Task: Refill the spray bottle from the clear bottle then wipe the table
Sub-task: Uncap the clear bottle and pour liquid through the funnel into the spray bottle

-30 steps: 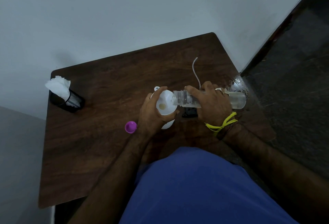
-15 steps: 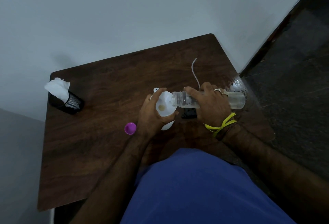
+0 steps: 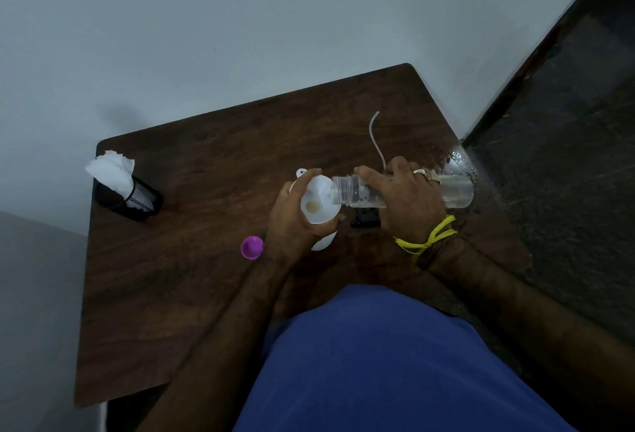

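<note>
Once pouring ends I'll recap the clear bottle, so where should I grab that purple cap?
Pinch the purple cap by its round side wall from above. It sits on the table open side up, left of the left hand, with room for fingers around it.

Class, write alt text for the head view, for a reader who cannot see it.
The right hand tips a clear bottle into a white funnel gripped by the left hand over a wooden table. A purple cap lies left; tissues stand far left.

On the table, the tissue holder sits far left; the cap lies left of the funnel.
</note>
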